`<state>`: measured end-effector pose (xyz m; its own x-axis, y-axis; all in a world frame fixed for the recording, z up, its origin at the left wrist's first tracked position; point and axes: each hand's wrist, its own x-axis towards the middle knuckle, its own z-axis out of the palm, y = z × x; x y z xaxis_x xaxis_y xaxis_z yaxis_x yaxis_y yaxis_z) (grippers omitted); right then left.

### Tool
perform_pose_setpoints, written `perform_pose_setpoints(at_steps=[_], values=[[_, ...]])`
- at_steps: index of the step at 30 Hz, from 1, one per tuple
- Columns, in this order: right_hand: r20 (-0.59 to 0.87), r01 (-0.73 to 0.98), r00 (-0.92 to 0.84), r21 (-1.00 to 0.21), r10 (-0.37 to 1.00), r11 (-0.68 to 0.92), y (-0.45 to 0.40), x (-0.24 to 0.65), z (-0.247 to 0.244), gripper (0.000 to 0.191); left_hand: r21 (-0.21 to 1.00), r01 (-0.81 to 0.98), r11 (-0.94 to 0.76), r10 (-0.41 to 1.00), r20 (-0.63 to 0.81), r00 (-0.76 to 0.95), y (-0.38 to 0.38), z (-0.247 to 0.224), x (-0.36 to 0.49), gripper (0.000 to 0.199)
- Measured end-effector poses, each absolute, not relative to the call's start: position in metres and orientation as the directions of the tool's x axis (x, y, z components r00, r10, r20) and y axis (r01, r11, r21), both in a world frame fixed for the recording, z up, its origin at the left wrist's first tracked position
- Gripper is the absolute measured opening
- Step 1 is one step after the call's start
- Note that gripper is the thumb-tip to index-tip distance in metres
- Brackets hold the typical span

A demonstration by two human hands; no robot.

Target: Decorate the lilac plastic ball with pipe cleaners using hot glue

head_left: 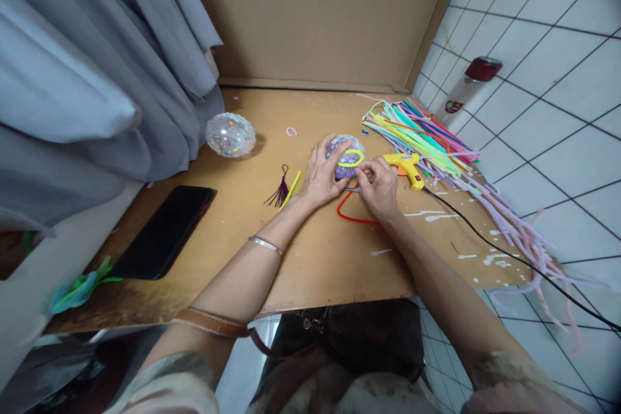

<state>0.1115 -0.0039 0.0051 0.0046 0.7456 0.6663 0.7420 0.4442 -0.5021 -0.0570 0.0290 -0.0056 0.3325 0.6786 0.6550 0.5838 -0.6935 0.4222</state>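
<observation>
Both hands, left [323, 176] and right [377, 186], gripping the clear ball [345, 155] between them.

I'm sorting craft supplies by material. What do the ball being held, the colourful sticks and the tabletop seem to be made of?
The ball, under the left hand, looks like clear glossy plastic: coloured bits show through. The colourful sticks look like fuzzy pipe cleaners, bending limply over the edge. The tabletop looks like matte brown cardboard or board, glue-spattered.

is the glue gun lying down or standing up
Lying down: the yellow glue gun rests on its side on the table, beside the right hand.
</observation>
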Motion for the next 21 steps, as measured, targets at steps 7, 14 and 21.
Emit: perform_pose_setpoints(at_steps=[7, 14, 21], values=[[0.670, 0.780, -0.006, -0.461, 0.742, 0.423, -0.0029, 0.1093, 0.0042, 0.011, 0.420, 0.595, -0.685, 0.681, 0.659, 0.319, 0.0291, -0.0069, -0.0536, 0.070], [0.688, 0.816, -0.019, -0.409, 0.725, 0.409, -0.0009, 0.1065, 0.0021, 0.011, 0.427, 0.621, -0.657, 0.702, 0.647, 0.298, 0.0285, -0.0091, -0.0492, 0.070], [0.696, 0.822, -0.008, -0.404, 0.718, 0.401, 0.0019, 0.1030, -0.0002, 0.010, 0.422, 0.608, -0.673, 0.683, 0.669, 0.292, 0.0296, -0.0117, -0.0495, 0.069]])
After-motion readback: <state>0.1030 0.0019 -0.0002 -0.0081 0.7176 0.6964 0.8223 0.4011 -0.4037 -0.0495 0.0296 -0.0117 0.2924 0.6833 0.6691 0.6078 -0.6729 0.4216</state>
